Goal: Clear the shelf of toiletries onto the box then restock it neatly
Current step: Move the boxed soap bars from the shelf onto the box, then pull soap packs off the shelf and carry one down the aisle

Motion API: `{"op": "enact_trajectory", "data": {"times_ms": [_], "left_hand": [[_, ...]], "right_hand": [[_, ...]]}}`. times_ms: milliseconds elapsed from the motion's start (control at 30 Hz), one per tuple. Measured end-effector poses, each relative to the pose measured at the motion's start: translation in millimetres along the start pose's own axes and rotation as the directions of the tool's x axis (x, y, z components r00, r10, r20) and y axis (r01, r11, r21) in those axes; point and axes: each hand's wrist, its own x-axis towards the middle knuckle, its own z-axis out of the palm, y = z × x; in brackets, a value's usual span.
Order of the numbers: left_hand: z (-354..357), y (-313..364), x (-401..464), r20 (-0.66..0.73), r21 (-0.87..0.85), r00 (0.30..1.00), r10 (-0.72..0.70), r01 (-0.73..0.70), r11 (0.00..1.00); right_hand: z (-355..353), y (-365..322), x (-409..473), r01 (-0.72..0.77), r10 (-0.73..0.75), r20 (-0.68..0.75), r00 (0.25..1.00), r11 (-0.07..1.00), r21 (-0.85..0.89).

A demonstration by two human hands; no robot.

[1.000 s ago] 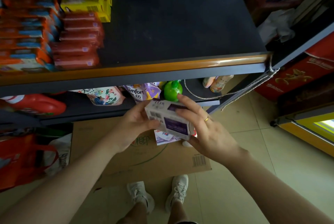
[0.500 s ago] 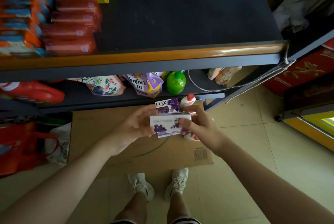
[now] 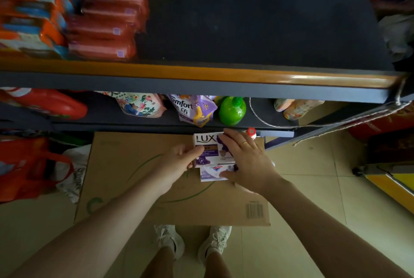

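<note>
Both hands have come down from shelf height since a second ago, bringing the purple-and-white cardboard soap carton (image 3: 207, 158) onto the flat brown cardboard box (image 3: 139, 179) lying on the floor below the dark metal shelf with its orange front lip (image 3: 224, 73). The left hand (image 3: 177, 163) grips the carton's left end with curled fingers. The right hand (image 3: 244, 161) lies over its right part, fingers fairly straight and spread, thumb reaching down to the pale lilac soap carton (image 3: 211, 172) just nearer the person. Whether that hand pinches or only presses is hard to tell.

On the box, the carried carton sits between the white-and-purple LUX soap carton (image 3: 205, 140) on the shelf side and the lilac one on the near side, touching or overlapping both. A red-capped white bottle (image 3: 251, 132) stands just to the right of the LUX carton, behind the right hand.

To do this step well, I judge the carton should be set flat on its broad face, its edges squared against its neighbours, then let go without nudging them or the bottle.

Its long axis runs left to right, parallel to the shelf's front lip, printed face up, matching the two cartons beside it.

Up on the shelf, its right part is bare, while red and orange packets (image 3: 100, 31) remain at its left end, so clearing appears unfinished.
</note>
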Motion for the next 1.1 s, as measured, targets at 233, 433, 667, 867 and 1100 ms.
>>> {"op": "enact_trajectory", "data": {"times_ms": [233,433,667,867,1100], "left_hand": [[19.7,-26.3,29.0,-0.068,-0.166,0.998,0.006,-0.017,0.986],[12.8,-55.7,38.4,-0.149,-0.138,0.987,-0.059,0.039,0.99],[35.4,-49.9,53.8,0.05,-0.256,0.984,-0.171,0.178,0.95],[36.1,-42.2,37.0,0.035,-0.262,0.987,-0.159,0.163,0.951],[-31.4,-22.1,-27.0,-0.154,-0.014,0.988,0.008,-0.01,1.0]], "right_hand": [[17.5,38.0,50.0,-0.039,0.059,0.083,0.995,0.974,-0.225],[38.7,40.8,60.9,-0.051,0.095,0.124,0.988,0.947,-0.319],[49.4,45.6,61.0,-0.091,0.127,0.108,0.986,0.953,-0.289],[18.3,26.7,43.6,-0.011,0.01,-0.007,1.0,0.983,-0.185],[-68.5,-53.5,37.7,0.389,-0.351,-0.34,0.873,0.92,0.052]]}}
